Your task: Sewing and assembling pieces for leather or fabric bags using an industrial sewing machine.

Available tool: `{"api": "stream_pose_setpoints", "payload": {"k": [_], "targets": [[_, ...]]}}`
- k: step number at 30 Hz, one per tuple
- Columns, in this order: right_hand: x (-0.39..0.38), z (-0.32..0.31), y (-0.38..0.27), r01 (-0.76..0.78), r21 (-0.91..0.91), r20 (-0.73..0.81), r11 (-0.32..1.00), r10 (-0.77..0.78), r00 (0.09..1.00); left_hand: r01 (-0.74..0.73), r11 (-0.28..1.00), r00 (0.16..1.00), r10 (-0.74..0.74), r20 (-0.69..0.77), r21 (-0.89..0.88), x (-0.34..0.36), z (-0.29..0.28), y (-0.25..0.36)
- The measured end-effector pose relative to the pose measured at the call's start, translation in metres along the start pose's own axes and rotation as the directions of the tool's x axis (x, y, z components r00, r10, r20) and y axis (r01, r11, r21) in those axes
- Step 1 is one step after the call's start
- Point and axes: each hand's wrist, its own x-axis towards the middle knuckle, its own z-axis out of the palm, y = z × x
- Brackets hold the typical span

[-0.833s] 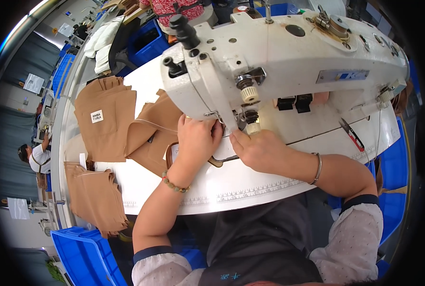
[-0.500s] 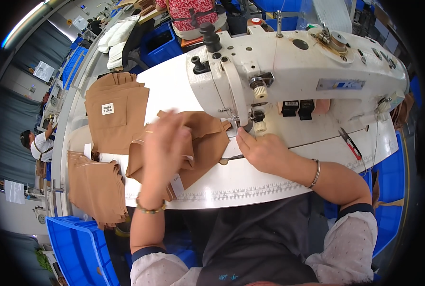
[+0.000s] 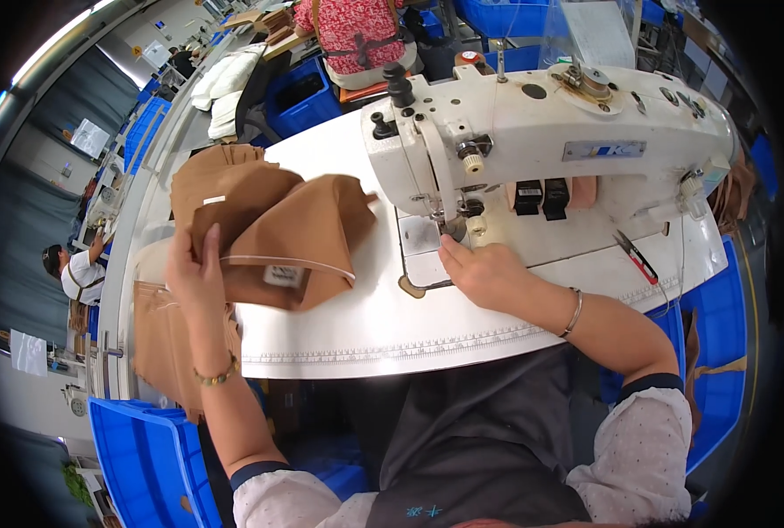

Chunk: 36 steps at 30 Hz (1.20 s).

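My left hand (image 3: 194,268) grips a folded brown fabric piece (image 3: 308,233) with a pale strip along one edge, raised over the left of the white table (image 3: 322,343). My right hand (image 3: 489,277) is beside the needle area of the white sewing machine (image 3: 542,114), fingers closed and their tips by the metal plate (image 3: 418,233); whatever they hold is hidden. Brown pieces are stacked behind the held fabric (image 3: 216,163) and below my left hand (image 3: 168,339). Red-handled snips (image 3: 643,264) lie right of my right hand.
Blue bins stand lower left (image 3: 146,449), right (image 3: 718,396) and behind the table (image 3: 295,101). White padded bundles (image 3: 229,79) lie at the back left. A co-worker in red print (image 3: 352,35) sits behind the machine; another in white (image 3: 80,273) is at far left.
My left hand has left the needle area and moved left, carrying the brown piece out from under the machine. My right hand stays near the needle, slightly to the right.
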Motion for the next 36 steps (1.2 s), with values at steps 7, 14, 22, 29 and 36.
{"api": "stream_pose_setpoints", "payload": {"k": [7, 14, 22, 29, 36], "targets": [[0.001, 0.004, -0.002, -0.023, -0.041, -0.075, 0.999, 0.02, 0.997, -0.255, 0.967, 0.793, 0.213, 0.57, -0.007, -0.068, -0.024, 0.087], [-0.001, 0.001, 0.001, -0.049, -0.05, -0.023, 0.998, 0.048, 0.999, -0.118, 0.965, 0.711, 0.248, 0.659, -0.236, -0.097, 0.046, 0.079], [0.005, -0.008, -0.004, -0.046, 0.024, -0.073, 0.999, 0.047, 0.996, 0.241, 0.834, 0.787, 0.131, 0.603, -0.496, -0.116, 0.081, 0.056], [0.028, -0.035, -0.058, -0.145, 0.442, -0.149, 0.885, 0.232, 0.961, 0.447, 0.558, 0.857, -0.044, 0.513, -0.699, -0.123, 0.051, 0.075], [0.054, -0.035, -0.072, -0.136, 0.681, -0.235, 0.719, 0.391, 0.89, 0.283, 0.645, 0.907, 0.06, 0.416, -0.71, -0.121, 0.034, 0.076]]}}
